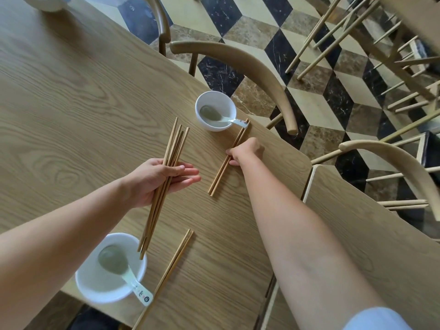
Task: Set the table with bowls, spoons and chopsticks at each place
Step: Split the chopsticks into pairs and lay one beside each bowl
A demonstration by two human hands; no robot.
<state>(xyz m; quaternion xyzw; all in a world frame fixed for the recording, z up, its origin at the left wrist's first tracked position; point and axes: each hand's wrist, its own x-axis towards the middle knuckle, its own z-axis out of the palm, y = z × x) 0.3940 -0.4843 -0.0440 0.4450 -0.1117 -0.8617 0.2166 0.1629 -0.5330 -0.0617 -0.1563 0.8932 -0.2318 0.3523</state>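
Observation:
My left hand grips a bundle of several wooden chopsticks above the wooden table. My right hand pinches a pair of chopsticks that lies flat on the table beside a white bowl. A white spoon rests in that bowl with its handle over the rim. Near me stands a second white bowl holding a spoon. Another chopstick pair lies to its right.
Curved wooden chairs stand along the table's right edge, one behind the far bowl and another further right. A third bowl sits at the far left corner. A second table adjoins on the right. The floor is patterned tile.

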